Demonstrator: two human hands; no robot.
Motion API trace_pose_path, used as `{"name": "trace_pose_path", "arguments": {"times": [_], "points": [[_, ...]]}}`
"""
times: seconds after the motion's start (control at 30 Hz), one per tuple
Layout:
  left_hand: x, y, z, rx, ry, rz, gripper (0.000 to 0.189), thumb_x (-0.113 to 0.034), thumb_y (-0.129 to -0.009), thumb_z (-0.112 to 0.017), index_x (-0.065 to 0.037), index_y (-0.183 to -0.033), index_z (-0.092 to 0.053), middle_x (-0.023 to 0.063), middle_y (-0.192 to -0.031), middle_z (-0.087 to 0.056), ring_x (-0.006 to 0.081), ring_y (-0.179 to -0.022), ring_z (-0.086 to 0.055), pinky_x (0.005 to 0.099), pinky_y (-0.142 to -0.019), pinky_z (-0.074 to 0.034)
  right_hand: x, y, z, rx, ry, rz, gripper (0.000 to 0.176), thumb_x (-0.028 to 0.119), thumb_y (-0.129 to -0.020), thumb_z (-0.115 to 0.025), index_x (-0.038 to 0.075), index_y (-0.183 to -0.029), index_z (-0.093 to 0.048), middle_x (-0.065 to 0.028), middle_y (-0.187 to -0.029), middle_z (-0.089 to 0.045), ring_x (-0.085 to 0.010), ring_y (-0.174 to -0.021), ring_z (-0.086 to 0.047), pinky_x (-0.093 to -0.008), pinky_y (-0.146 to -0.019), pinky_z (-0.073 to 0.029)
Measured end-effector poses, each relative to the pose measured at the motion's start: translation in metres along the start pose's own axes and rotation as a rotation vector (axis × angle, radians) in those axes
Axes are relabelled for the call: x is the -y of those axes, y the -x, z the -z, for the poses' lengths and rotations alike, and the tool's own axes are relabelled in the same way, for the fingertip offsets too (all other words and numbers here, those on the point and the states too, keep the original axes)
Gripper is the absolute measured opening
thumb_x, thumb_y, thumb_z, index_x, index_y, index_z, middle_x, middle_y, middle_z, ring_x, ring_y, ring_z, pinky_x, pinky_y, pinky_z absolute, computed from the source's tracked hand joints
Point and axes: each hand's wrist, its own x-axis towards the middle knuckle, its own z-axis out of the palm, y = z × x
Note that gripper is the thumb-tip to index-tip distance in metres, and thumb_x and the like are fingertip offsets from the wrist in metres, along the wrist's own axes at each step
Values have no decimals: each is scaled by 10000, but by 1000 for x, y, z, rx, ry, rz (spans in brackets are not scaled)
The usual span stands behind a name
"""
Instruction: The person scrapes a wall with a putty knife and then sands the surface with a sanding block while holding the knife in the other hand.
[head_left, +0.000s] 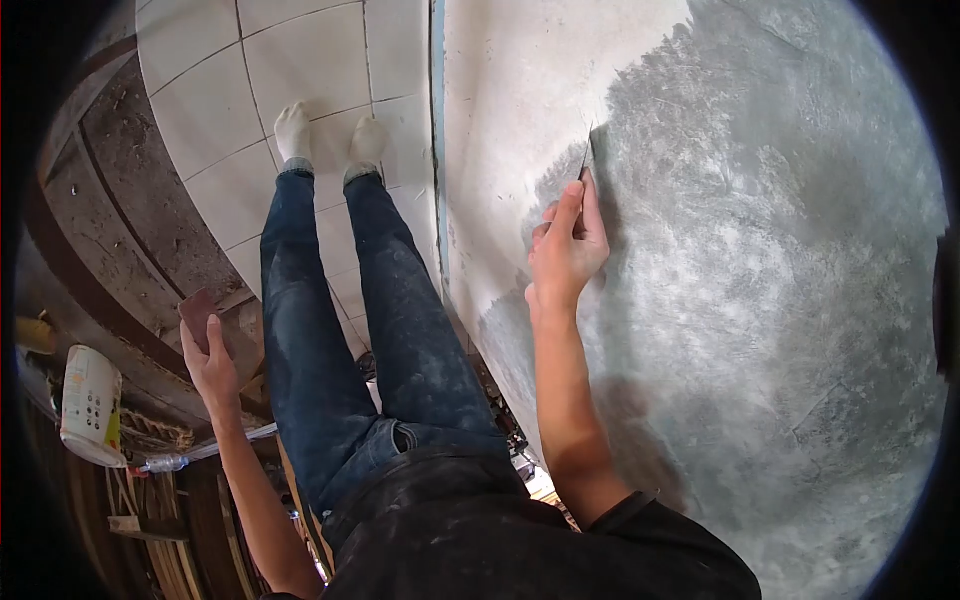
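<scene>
My right hand [570,240] is closed round a thin scraper [586,150], its blade seen nearly edge-on against the wall. Around the blade, grey mottled coating [720,260] meets the paler wall surface [520,90] along a ragged border. The scraper's handle is mostly hidden in my fingers. Low on the left, away from the wall, my left hand [213,375] grips a flat, reddish-brown rectangular piece [203,312], thumb laid across its face. I cannot make out what that piece is made of.
White tiles [305,60] lie under my feet, with a bluish strip [438,130] along the wall's edge. At the left are dusty brown framing [150,200], a white bucket [90,405], a plastic bottle [165,464] and wooden slats [180,540].
</scene>
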Motion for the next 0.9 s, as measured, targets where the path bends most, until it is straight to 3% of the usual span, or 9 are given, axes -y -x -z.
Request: {"name": "trace_pose_path", "arguments": {"times": [0.13, 0.17, 0.3, 0.4, 0.53, 0.57, 0.67, 0.77, 0.9], "points": [[9, -7, 3, 50, 6, -9, 518, -274, -1000, -541, 9, -1417, -418, 132, -1287, -566, 230, -1166, -554, 342, -984, -430, -10, -23, -15, 44, 36, 222, 447, 290, -988, -582, -5, -1323, -558, 10, -704, -462, -37, -563, -393, -206, -457, -332], [9, -7, 5, 54, 7, 0, 514, -272, -1000, -541, 8, -1413, -423, 130, -1283, -569, 228, -1160, -557, 341, -979, -433, -1, -22, -18, 57, -18, 105, 427, 267, -992, -575, 3, -1327, -558, 13, -703, -466, -42, -573, -404, -201, -457, -331], [12, -7, 7, 51, -8, -35, 493, -269, -999, -542, -2, -1402, -441, 119, -1256, -579, 206, -1119, -565, 329, -944, -444, -16, -12, -4, 35, 25, 143, 430, 300, -996, -569, 60, -1352, -544, 44, -689, -428, -22, -517, -355, -185, -425, -289], [12, -3, 3, 16, 6, -38, 474, -263, -999, -546, 0, -1383, -458, 113, -1226, -590, 195, -1087, -566, 320, -930, -440, -15, 5, 13, 31, 1, 38, 437, 308, -992, -576, 59, -1350, -544, 42, -688, -432, -24, -520, -359, -189, -426, -294], [3, 1, -2, 8, 7, -28, 461, -254, -997, -553, 20, -1358, -471, 114, -1211, -599, 204, -1081, -564, 322, -951, -418, -3, -26, -16, 103, -67, 90, 434, 303, -989, -582, 59, -1346, -547, 40, -688, -438, -24, -531, -365, -199, -428, -301], [2, 2, -1, 9, -2, -8, 463, -254, -997, -552, 23, -1359, -469, 116, -1221, -595, 207, -1090, -562, 325, -958, -416, 8, -22, -20, 100, -76, 40, 439, 272, -1003, -552, 1, -1347, -534, 22, -677, -454, -30, -537, -375, -196, -476, -330], [8, 1, -1, -6, 38, -54, 467, -264, -994, -557, 24, -1353, -475, 115, -1214, -600, 207, -1087, -563, 331, -958, -418, -21, -18, -1, 75, 77, 218, 449, 268, -1001, -553, -10, -1352, -522, 17, -673, -465, -34, -533, -382, -200, -470, -324], [7, 3, -2, 11, -34, -62, 527, -280, -1001, -533, 31, -1410, -418, 136, -1277, -571, 244, -1158, -553, 368, -992, -420, -16, -3, 13, 31, 95, 94, 469, 270, -998, -556, -29, -1356, -508, 20, -665, -475, -37, -527, -386, -215, -474, -328], [2, 6, -6, 20, -17, 35, 492, -269, -1000, -538, 10, -1394, -442, 124, -1257, -580, 222, -1128, -561, 349, -960, -436, -12, -19, -14, 101, 15, 113, 436, 300, -1003, -544, -41, -1274, -560, 40, -640, -450, -35, -514, -372, -222, -459, -303]]}}
